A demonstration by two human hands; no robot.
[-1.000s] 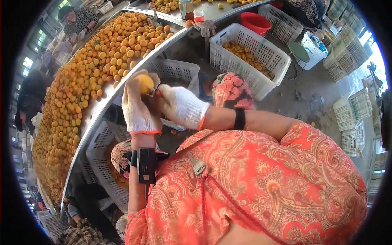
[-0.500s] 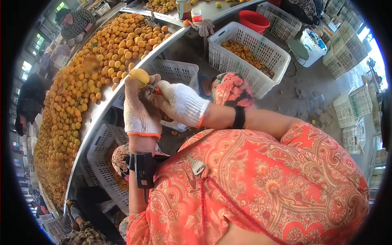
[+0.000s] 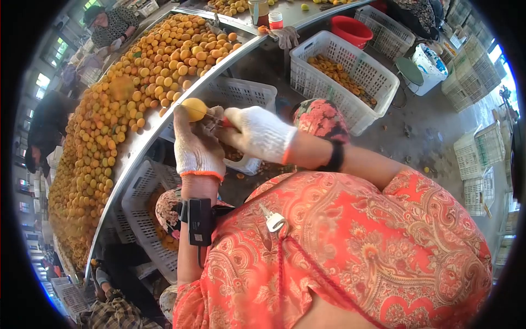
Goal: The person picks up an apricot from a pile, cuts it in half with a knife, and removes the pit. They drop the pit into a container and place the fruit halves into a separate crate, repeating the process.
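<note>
- The left hand (image 3: pixel 196 147), in a white glove, is pinching a yellow fruit (image 3: pixel 194 109) between its fingertips, just beside the near edge of the metal table (image 3: pixel 129 149).
- The right hand (image 3: pixel 259 131), also gloved, is gripping a small red-handled tool (image 3: pixel 226 122) close to the fruit's right side.
- A pile of orange fruits (image 3: pixel 90 159) is covering much of the table, left of both hands.
- Farther right, a white crate (image 3: pixel 378 81) is holding cut fruit pieces (image 3: pixel 338 75).
</note>
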